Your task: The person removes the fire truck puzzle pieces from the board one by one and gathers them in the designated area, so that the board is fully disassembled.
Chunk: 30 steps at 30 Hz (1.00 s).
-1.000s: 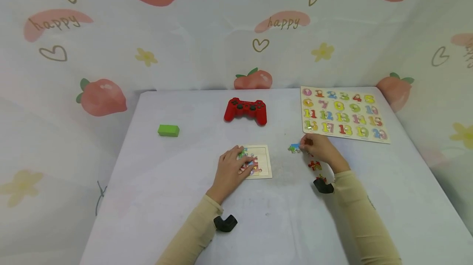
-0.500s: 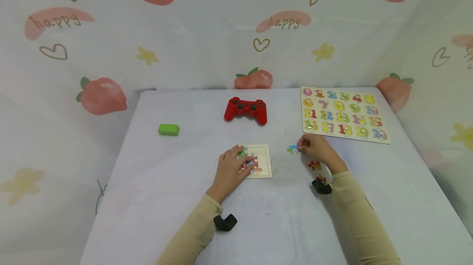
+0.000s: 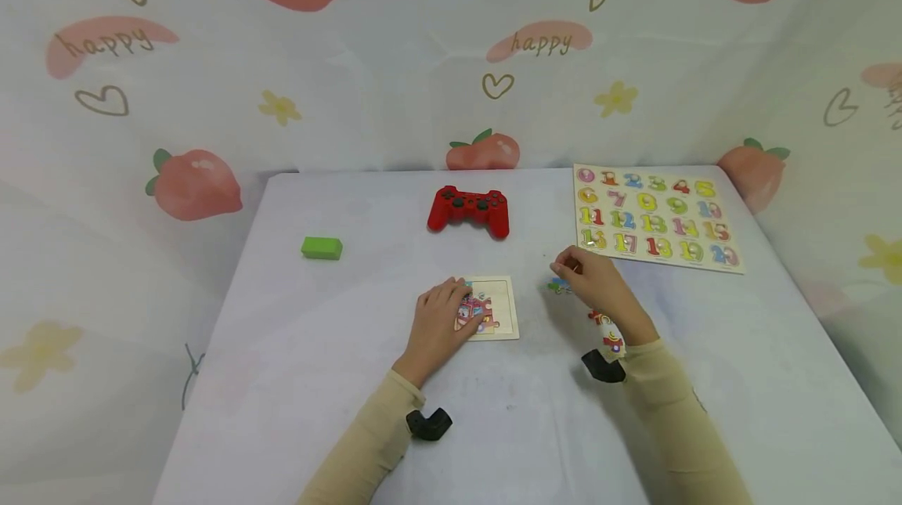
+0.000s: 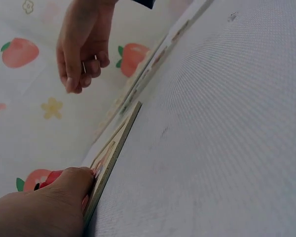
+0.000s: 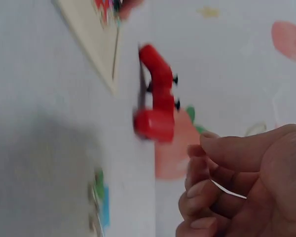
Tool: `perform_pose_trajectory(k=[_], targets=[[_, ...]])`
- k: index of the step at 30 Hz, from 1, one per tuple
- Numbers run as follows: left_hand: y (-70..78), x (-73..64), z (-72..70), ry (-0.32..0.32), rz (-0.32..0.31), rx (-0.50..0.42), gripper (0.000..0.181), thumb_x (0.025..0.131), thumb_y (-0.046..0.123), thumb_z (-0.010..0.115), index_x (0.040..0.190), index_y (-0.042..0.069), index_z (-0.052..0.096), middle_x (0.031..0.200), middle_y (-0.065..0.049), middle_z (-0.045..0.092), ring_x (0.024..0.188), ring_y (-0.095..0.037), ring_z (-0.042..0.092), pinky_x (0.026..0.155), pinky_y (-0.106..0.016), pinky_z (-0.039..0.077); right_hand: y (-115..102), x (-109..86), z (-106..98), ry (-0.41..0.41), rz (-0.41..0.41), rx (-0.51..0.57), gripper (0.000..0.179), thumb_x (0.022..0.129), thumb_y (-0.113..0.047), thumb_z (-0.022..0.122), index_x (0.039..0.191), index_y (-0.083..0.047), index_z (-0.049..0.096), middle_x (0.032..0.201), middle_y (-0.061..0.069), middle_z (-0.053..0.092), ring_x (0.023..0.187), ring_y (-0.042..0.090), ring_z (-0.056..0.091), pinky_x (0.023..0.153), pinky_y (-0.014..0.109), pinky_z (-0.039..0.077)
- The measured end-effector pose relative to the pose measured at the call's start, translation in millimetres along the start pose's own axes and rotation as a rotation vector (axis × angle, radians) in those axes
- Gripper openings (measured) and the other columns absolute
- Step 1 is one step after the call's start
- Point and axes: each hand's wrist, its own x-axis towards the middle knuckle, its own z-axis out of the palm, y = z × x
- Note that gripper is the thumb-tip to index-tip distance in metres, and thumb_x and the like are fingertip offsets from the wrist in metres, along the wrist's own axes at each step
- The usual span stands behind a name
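Observation:
In the head view a small wooden jigsaw tray point(image 3: 503, 309) lies near the table's middle, with a pink picture partly assembled in it. My left hand point(image 3: 437, 325) rests over its left side, thumb on the board and fingers along the far left corner, covering part of the picture. My right hand point(image 3: 595, 282) is raised above the table to the right, fingers loosely curled. No piece shows at its fingertips in the right wrist view. Below it lies a green-and-blue jigsaw piece point(image 3: 559, 286). Red-and-yellow jigsaw pieces point(image 3: 611, 342) lie under its wrist, partly hidden.
A red game controller point(image 3: 468, 211) lies behind the tray. At the back right is a number puzzle board point(image 3: 655, 215), close behind my right hand. A green block point(image 3: 322, 248) sits at the left. Black wrist mounts point(image 3: 430, 424) stick out from both sleeves.
My right hand has let go of the green-and-blue piece and lifted, shifting slightly left; the piece stays on the table. My left index finger has drawn back toward the tray's far left corner.

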Motion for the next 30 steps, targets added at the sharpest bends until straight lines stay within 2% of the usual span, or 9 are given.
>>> perform_pose_trajectory(k=[8,13,16,18,25,30], targets=[[0.3,0.5,-1.5,-0.046,-0.021,0.015,0.068,0.089,0.055,0.059,0.139,0.011,0.047,0.141,-0.006,0.047,0.132,-0.023,0.041,0.104,-0.047,0.035,-31,1.1,46,-0.177,-0.147,0.064,0.012,0.093,-0.020,0.061,0.098,-0.009,0.062,0.079,0.001,0.059,0.068,0.014,0.051,0.059,0.029,0.044],[1.9,-0.5,-1.9,-0.099,-0.019,0.063,0.071,0.091,0.059,0.051,0.146,0.015,0.040,0.151,-0.007,0.036,0.135,-0.024,0.037,0.106,-0.046,0.033,-38,3.0,70,-0.263,-0.177,0.042,0.022,0.091,-0.016,0.065,0.109,-0.005,0.059,0.079,0.000,0.059,0.068,0.011,0.051,0.062,0.026,0.044],[2.9,-1.1,-3.3,-0.121,-0.009,0.110,0.069,0.093,0.058,0.048,0.149,0.018,0.037,0.155,-0.006,0.030,0.138,-0.023,0.033,0.109,-0.045,0.032,-39,3.3,78,-0.254,-0.193,0.018,0.026,0.088,-0.015,0.069,0.109,-0.004,0.059,0.076,-0.001,0.057,0.065,0.010,0.048,0.061,0.026,0.042],[3.7,-1.4,-4.7,-0.125,0.001,0.119,0.068,0.094,0.056,0.048,0.148,0.017,0.037,0.154,-0.006,0.032,0.139,-0.023,0.032,0.110,-0.044,0.031,-39,3.4,80,-0.237,-0.206,0.007,0.026,0.087,-0.013,0.070,0.108,-0.004,0.059,0.074,-0.001,0.055,0.064,0.009,0.047,0.060,0.025,0.041],[3.3,-1.8,-8.0,-0.106,0.027,0.125,0.070,0.091,0.058,0.050,0.145,0.014,0.042,0.150,-0.007,0.040,0.137,-0.024,0.037,0.107,-0.044,0.033,-41,3.6,81,-0.227,-0.191,0.014,0.022,0.086,-0.010,0.070,0.105,-0.006,0.059,0.072,-0.002,0.054,0.063,0.010,0.047,0.060,0.025,0.040],[-0.6,-1.3,-5.6,-0.126,0.023,0.113,0.073,0.090,0.062,0.049,0.147,0.017,0.040,0.151,-0.005,0.038,0.138,-0.021,0.035,0.106,-0.044,0.032,-40,3.7,85,-0.187,-0.176,0.006,0.020,0.086,-0.011,0.070,0.103,-0.007,0.060,0.069,-0.003,0.053,0.062,0.009,0.046,0.059,0.025,0.039]])
